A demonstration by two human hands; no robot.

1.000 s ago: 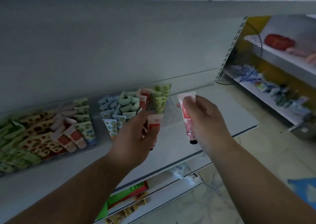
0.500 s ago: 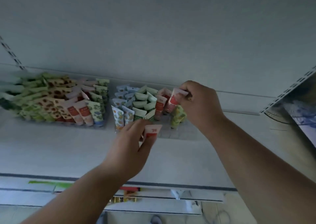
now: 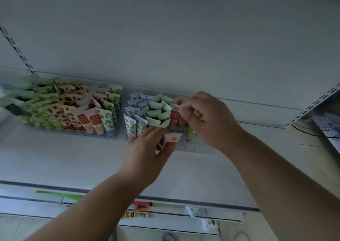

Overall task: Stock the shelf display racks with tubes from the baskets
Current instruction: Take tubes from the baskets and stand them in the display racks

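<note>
While the right hand (image 3: 207, 117) pinches a red tube (image 3: 176, 110) at the right rack (image 3: 189, 146), the left hand (image 3: 149, 152) grips another tube (image 3: 172, 139) just in front. Left rack (image 3: 103, 135) looks full; right rack roughly half filled, its right side bare. Baskets not in view, so what's left is unclear.

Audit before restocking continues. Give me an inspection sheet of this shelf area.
Surface: white shelf, front part bare.
Job's things: two clear racks; left rack packed with tubes, right rack part filled.
Clutter: nothing seen.
Hands: left hand holds a red-and-white tube; right hand pinches a tube at the right rack.
Cables: thin cord on the floor, blurred.
Surroundings: lower shelf with packets; neighbouring shelving at right.
</note>
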